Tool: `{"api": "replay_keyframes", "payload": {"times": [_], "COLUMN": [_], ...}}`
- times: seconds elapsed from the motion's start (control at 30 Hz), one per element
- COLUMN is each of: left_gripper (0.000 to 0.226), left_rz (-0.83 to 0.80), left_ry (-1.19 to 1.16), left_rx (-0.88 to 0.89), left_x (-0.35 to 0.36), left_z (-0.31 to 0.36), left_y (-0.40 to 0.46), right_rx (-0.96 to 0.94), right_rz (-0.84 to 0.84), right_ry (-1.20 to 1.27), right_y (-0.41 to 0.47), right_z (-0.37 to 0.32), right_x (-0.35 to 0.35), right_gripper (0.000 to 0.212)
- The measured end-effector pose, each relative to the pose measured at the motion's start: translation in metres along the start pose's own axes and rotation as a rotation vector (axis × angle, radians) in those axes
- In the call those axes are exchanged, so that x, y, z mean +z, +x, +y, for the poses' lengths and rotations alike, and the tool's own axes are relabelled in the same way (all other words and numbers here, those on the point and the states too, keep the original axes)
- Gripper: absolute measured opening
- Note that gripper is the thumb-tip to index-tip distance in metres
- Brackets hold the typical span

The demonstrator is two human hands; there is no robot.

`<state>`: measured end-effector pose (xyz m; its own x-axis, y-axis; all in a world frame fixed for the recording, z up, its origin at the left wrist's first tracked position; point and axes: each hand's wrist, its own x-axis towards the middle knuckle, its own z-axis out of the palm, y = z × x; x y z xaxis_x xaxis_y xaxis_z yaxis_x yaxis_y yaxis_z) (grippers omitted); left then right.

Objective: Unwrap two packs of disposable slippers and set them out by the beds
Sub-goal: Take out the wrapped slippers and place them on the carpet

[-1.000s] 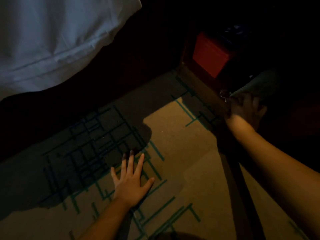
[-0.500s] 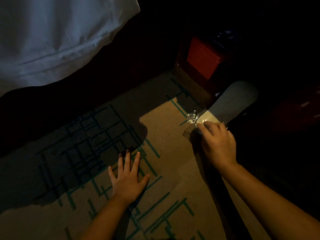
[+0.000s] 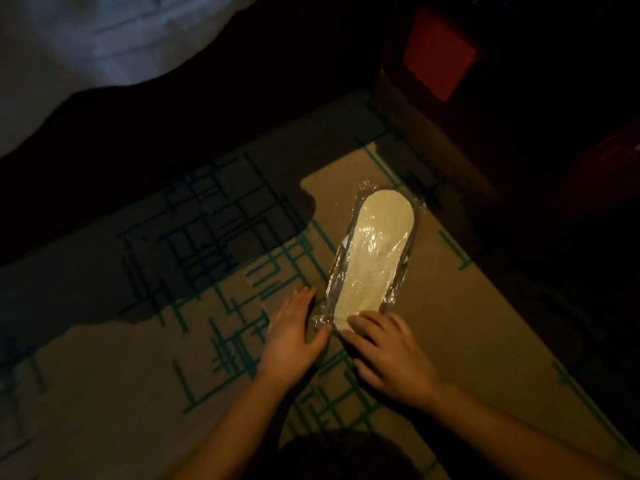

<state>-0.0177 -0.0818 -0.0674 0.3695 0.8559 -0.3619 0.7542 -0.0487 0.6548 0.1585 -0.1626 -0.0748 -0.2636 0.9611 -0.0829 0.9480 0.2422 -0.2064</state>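
At the upper left, white bedding [image 3: 86,46] hangs over the dark side of a bed. Below it lies a tan carpet [image 3: 450,341] with green line patterns, half in shadow. The left hand [image 3: 294,332] rests flat on the carpet just beside the near end of the slipper pack [image 3: 375,258], fingers straight, its thumb touching the crinkled wrap at the pack's corner; it grips nothing. The pack lies flat on the lit part of the carpet, a pale sole facing up under clear plastic wrap that looks unopened all round. The right hand [image 3: 388,351] lies over the pack's near end, fingers slightly bent and pressing on it; whether they pinch the wrap I cannot tell. Further right, a dark cabinet with a red panel [image 3: 438,53] stands in shadow.

By my judgement the task is barely begun: this pack is still wrapped, no second pack shows, and no slippers are set out yet.
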Motion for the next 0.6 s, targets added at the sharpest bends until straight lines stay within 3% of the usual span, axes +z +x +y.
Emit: {"api": "replay_keyframes", "payload": {"times": [0.23,0.4,0.6], "left_gripper": [0.047,0.035,0.014], "left_rz": [0.084,0.051,0.08], "left_ry": [0.076,0.153,0.16], "left_rx": [0.078,0.116,0.085], "left_x": [-0.002,0.004,0.01], "left_z": [0.01,0.019,0.018], "left_y": [-0.014,-0.011,0.0], "right_rx": [0.264,0.145,0.167], "right_rz": [0.192,0.011,-0.132], "right_ry": [0.177,0.03,0.114], "right_y": [0.017,0.035,0.041], "right_z": [0.017,0.02,0.016], "right_x": [-0.018,-0.022,-0.025], "right_gripper": [0.044,0.048,0.048]}}
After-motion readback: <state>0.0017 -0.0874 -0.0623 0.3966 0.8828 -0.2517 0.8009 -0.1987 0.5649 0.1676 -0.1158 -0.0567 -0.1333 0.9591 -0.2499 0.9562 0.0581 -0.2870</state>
